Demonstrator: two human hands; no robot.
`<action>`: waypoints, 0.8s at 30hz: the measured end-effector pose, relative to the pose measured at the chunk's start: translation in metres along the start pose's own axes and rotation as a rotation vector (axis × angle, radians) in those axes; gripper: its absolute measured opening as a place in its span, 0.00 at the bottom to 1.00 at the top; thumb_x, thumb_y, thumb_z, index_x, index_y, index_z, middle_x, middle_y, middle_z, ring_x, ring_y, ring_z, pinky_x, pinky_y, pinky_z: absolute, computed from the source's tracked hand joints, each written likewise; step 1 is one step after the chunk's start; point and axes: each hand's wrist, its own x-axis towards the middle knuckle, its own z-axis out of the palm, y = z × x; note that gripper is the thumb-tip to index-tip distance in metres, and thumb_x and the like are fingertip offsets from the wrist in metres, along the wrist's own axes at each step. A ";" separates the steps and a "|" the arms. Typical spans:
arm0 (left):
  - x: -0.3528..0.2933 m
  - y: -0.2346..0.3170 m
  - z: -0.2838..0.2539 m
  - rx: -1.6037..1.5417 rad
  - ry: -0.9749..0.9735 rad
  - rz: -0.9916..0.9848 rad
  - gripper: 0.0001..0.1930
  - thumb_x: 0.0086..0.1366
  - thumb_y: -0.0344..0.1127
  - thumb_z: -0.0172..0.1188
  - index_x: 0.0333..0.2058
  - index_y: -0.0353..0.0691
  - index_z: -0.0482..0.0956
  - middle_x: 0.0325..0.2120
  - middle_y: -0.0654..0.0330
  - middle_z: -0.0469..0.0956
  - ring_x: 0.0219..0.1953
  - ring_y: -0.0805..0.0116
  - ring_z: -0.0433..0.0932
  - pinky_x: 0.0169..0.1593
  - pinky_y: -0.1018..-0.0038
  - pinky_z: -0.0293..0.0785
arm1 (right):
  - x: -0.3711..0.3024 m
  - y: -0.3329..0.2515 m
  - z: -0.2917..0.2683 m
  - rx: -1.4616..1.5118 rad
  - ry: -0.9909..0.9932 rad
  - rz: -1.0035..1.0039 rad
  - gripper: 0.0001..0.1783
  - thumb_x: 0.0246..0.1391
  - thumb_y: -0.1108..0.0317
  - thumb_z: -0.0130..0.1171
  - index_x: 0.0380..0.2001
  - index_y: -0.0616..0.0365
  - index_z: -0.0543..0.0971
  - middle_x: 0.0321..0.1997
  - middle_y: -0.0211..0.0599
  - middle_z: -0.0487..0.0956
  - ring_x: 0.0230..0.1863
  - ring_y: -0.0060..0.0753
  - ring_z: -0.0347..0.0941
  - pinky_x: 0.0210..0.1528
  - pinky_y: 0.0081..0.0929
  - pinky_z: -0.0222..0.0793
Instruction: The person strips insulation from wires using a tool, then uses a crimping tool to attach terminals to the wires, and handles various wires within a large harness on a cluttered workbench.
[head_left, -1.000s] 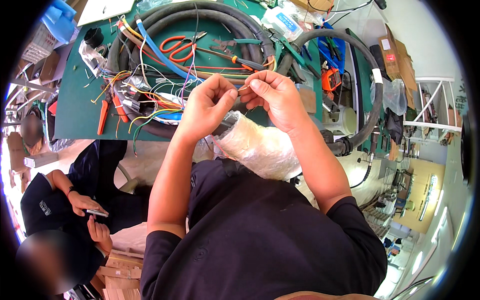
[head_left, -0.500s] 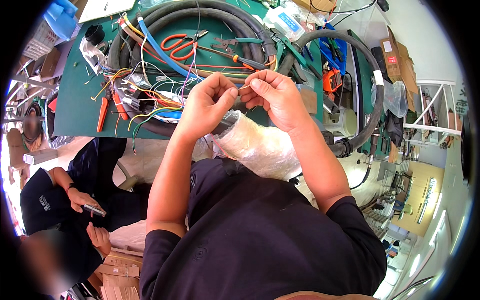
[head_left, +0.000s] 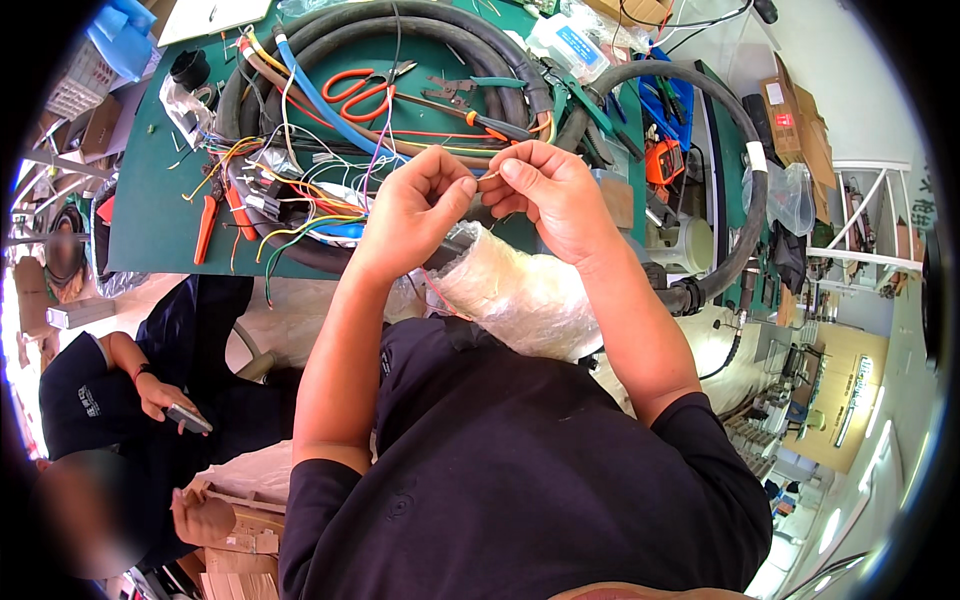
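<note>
My left hand [head_left: 422, 210] and my right hand [head_left: 555, 200] meet over the near edge of the bench, thumbs and forefingers pinched. Between the fingertips runs a short stretch of thin wire [head_left: 487, 177]; the fingers cover most of it. Just below them lies a thick bundle wrapped in clear plastic film [head_left: 520, 290], close to my body. Left of my left hand, loose coloured wires [head_left: 315, 205] fan out across the bench. Beyond both hands rests a coil of thick black cable [head_left: 440, 22], its blue, brown and yellow cores bared at one end.
On the green bench [head_left: 150, 230] lie red-handled scissors [head_left: 360, 92], a screwdriver [head_left: 500, 127], green-handled pliers [head_left: 600, 110] and orange-handled pliers [head_left: 206, 228]. A blue bin [head_left: 668, 100] and an orange device [head_left: 663, 160] stand at right. At lower left sits a co-worker [head_left: 110, 400] holding a phone [head_left: 188, 418].
My hands keep practically the same place and pinch. The co-worker's free hand has moved lower, and the phone has tilted a little.
</note>
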 end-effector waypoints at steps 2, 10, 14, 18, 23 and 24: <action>0.000 0.000 0.000 0.002 0.000 -0.006 0.05 0.64 0.27 0.56 0.30 0.35 0.70 0.23 0.71 0.69 0.25 0.86 0.64 0.28 0.85 0.60 | 0.000 0.000 0.000 -0.012 0.004 -0.004 0.09 0.60 0.67 0.55 0.38 0.62 0.76 0.34 0.42 0.81 0.34 0.31 0.78 0.37 0.24 0.75; 0.000 -0.001 0.001 0.012 0.015 -0.007 0.05 0.64 0.27 0.56 0.31 0.34 0.70 0.23 0.71 0.70 0.25 0.86 0.64 0.28 0.85 0.61 | 0.000 0.001 0.001 -0.093 0.008 -0.054 0.09 0.60 0.67 0.55 0.38 0.62 0.76 0.33 0.39 0.81 0.34 0.29 0.78 0.37 0.24 0.75; 0.000 -0.001 0.001 0.045 0.030 -0.003 0.05 0.63 0.27 0.56 0.31 0.34 0.71 0.22 0.70 0.71 0.25 0.86 0.65 0.27 0.84 0.61 | 0.000 0.001 0.001 -0.138 0.014 -0.081 0.09 0.60 0.68 0.55 0.38 0.62 0.76 0.33 0.38 0.81 0.34 0.28 0.78 0.37 0.23 0.75; 0.000 -0.003 0.001 0.040 0.033 0.001 0.05 0.63 0.28 0.57 0.31 0.34 0.71 0.22 0.69 0.71 0.25 0.85 0.65 0.28 0.84 0.62 | 0.000 0.000 0.001 -0.159 0.010 -0.090 0.09 0.60 0.68 0.55 0.38 0.63 0.76 0.33 0.38 0.81 0.34 0.27 0.78 0.37 0.23 0.75; 0.000 -0.002 0.001 0.034 0.029 -0.010 0.05 0.63 0.28 0.57 0.31 0.34 0.71 0.22 0.69 0.71 0.25 0.85 0.65 0.28 0.84 0.62 | 0.000 0.000 0.001 -0.180 0.008 -0.095 0.09 0.60 0.68 0.55 0.38 0.63 0.76 0.33 0.38 0.81 0.33 0.26 0.78 0.37 0.23 0.75; 0.000 -0.002 0.001 0.035 0.026 -0.009 0.05 0.63 0.28 0.57 0.31 0.34 0.71 0.22 0.69 0.71 0.25 0.85 0.65 0.28 0.84 0.62 | 0.000 0.000 0.001 -0.186 0.010 -0.094 0.09 0.60 0.68 0.55 0.38 0.63 0.76 0.33 0.38 0.81 0.33 0.26 0.78 0.37 0.23 0.75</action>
